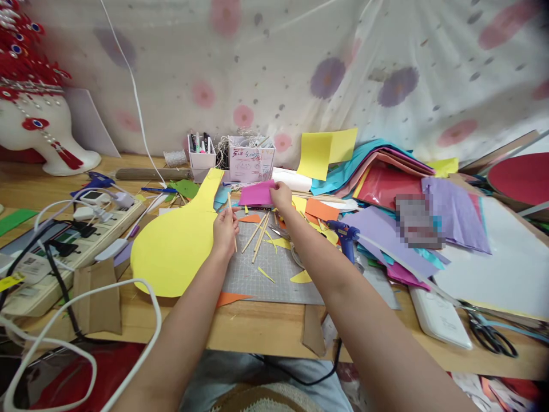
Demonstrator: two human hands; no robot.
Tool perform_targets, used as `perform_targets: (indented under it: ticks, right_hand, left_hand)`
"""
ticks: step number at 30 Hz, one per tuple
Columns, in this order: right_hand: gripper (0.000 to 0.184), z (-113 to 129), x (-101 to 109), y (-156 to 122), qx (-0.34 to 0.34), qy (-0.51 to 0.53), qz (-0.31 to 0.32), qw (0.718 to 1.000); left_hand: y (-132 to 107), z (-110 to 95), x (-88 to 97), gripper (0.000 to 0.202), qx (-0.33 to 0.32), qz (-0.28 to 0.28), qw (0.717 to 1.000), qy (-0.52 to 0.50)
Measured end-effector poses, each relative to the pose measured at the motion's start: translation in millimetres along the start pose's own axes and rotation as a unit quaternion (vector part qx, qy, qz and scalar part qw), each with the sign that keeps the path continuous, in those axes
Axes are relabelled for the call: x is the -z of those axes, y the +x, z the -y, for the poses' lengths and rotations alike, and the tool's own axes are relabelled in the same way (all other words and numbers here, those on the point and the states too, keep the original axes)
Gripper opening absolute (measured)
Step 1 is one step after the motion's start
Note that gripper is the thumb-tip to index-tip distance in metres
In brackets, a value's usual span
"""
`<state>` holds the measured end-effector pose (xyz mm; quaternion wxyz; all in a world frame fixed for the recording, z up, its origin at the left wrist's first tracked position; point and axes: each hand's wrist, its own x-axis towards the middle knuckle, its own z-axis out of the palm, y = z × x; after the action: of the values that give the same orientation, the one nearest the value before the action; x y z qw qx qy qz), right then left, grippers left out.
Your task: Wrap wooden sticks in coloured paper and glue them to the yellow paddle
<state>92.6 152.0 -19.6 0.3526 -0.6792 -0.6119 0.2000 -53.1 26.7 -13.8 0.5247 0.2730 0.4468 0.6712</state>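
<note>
My left hand point(225, 230) is closed around a thin wooden stick point(235, 243), held roughly upright beside a large yellow paper cutout point(171, 252) with a rounded body and a narrow neck. In my right hand point(281, 197) is the right end of a magenta piece of paper point(256, 193), raised over the back of the work area. Several more wooden sticks point(259, 237) lie on the grey cutting mat point(249, 280) between my hands. Yellow paper scraps point(266, 274) and an orange piece point(251, 218) lie around them. Small scissors point(279, 231) are partly hidden by my right forearm.
A blue glue gun point(346, 236) sits right of my right arm, near piled coloured paper point(381, 232). Black-handled scissors point(491, 335) and a white power bank point(441, 320) lie at the right front. Power strips point(64, 266) and cables crowd the left. Pen boxes point(251, 160) stand behind.
</note>
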Motion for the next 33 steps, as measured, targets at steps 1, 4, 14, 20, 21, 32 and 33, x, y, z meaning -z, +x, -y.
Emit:
perform_targets:
  ticks: [1,4,14,20,21,32,33]
  right_hand:
    - [0.035,-0.1,0.7,-2.4,0.028,-0.020,-0.015,0.999]
    - [0.044,7.7,-5.4,-12.4,0.175,-0.085,-0.049,0.980]
    - [0.038,56.0,-60.1,-39.5,0.410,-0.254,0.251,0.840]
    - [0.034,57.5,-42.7,-33.5,0.433,-0.203,0.216,0.851]
    - [0.031,57.0,-31.4,-34.7,0.435,-0.174,0.198,0.861]
    - [0.017,9.9,75.1,-101.7,-0.005,0.395,0.226,0.890]
    - [0.020,2.5,74.8,-107.2,-0.038,0.408,0.244,0.879]
  left_hand:
    - [1.1,-1.7,1.1,0.017,-0.004,-0.007,1.000,-0.002]
    - [6.8,-7.8,6.6,0.014,-0.020,-0.054,0.998,-0.022]
    - [14.6,-15.1,19.4,0.009,-0.070,-0.143,0.983,-0.096]
    - [14.7,-14.4,19.2,0.010,-0.072,-0.147,0.982,-0.090]
    - [14.9,-14.7,19.4,0.010,-0.069,-0.149,0.982,-0.092]
    - [-0.4,-1.4,-0.5,0.013,-0.012,0.043,0.999,-0.032]
    - [-4.0,1.5,-3.7,0.016,0.004,0.079,0.997,-0.025]
